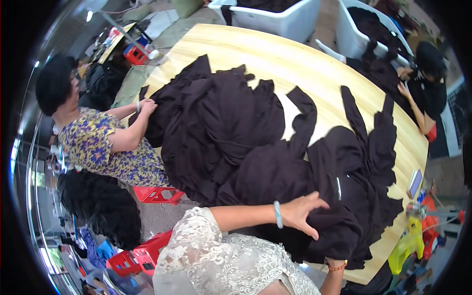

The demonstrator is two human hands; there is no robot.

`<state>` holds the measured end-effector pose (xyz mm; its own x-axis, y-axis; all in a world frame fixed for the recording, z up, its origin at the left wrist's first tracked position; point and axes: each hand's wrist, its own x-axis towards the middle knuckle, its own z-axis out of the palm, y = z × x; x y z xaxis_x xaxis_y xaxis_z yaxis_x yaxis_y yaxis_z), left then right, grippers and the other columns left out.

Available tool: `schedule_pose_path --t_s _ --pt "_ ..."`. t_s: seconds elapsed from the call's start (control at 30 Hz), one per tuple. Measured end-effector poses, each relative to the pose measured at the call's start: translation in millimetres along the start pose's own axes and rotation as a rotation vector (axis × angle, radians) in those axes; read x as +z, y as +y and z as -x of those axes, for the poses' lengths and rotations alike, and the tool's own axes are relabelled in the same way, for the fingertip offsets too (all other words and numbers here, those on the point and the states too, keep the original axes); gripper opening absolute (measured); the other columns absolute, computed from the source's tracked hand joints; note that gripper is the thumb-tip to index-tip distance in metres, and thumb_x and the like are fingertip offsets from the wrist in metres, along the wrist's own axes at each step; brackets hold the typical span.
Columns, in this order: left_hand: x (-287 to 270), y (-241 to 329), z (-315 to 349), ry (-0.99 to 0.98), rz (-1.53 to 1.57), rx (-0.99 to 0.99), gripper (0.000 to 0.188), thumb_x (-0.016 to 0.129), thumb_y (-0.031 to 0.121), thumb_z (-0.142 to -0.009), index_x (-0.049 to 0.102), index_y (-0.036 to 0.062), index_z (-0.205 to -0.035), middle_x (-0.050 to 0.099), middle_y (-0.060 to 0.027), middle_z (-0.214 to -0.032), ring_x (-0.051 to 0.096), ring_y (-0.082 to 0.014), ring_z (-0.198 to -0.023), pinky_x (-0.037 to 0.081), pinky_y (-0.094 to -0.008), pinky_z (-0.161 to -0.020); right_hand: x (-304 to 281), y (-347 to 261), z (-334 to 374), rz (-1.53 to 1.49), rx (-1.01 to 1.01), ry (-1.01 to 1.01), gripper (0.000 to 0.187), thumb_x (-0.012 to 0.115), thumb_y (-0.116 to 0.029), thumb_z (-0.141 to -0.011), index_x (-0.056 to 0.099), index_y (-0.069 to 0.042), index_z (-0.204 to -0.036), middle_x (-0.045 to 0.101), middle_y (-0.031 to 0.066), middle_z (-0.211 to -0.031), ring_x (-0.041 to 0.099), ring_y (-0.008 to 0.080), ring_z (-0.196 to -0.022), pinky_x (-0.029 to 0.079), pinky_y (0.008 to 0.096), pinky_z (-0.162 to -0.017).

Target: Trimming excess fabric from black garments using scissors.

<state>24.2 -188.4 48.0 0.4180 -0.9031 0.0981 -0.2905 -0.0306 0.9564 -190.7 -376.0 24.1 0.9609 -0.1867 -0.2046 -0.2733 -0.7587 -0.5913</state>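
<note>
My left hand is above the dark garment in front of me, its thumb and fingers spread apart and nothing between them. A pale bangle circles that wrist. Of my right hand, only the wrist with a beaded bracelet and the base of the hand show at the near edge of the garment; its fingers are hidden by the cloth. The black long-sleeved garment lies on the table, sleeves pointing away from me. On it is a thin white strip. A large heap of similar dark garments spreads to its left.
The pale wooden table has a curved far edge. A co-worker in a flowered dress handles the heap at left; another person in black holds dark cloth at far right. White bins stand beyond. Red stools are at left.
</note>
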Motion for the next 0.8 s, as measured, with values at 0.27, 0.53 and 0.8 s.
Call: schedule_pose_path --t_s 0.27,0.53,0.8 --pt "11.0 0.7 -2.9 0.325 0.114 0.125 0.017 0.068 0.001 -0.07 0.058 0.001 -0.085 0.055 -0.0114 -0.078 0.057 -0.029 -0.073 0.045 -0.0353 -0.064 -11.9 -22.6 -18.8 -0.189 0.101 0.158 0.052 0.065 -0.026 -0.086 0.052 -0.002 -0.131 0.057 0.016 -0.129 0.049 0.0324 -0.122 0.036 0.0403 -0.107" --pt "-70.7 91.0 9.1 0.249 0.22 0.304 0.014 0.066 0.001 -0.072 0.061 0.0013 -0.085 0.063 -0.0079 -0.08 0.063 -0.0254 -0.075 0.044 -0.0415 -0.095 -11.0 -13.1 0.8 0.195 -0.108 0.017 0.056 0.059 -0.027 -0.091 0.044 -0.003 -0.139 0.046 0.016 -0.142 0.04 0.0319 -0.133 0.03 0.0415 -0.113" --pt "-146.3 147.8 20.0 0.405 0.694 0.341 0.024 0.072 0.023 -0.085 0.061 0.0013 -0.088 0.06 -0.0044 -0.087 0.057 -0.0119 -0.078 0.045 -0.0249 -0.075 -27.3 -10.6 2.9 0.351 -0.083 0.22 0.03 0.061 -0.017 -0.084 0.068 -0.006 -0.111 0.065 0.017 -0.113 0.059 0.0344 -0.11 0.045 0.0411 -0.1"
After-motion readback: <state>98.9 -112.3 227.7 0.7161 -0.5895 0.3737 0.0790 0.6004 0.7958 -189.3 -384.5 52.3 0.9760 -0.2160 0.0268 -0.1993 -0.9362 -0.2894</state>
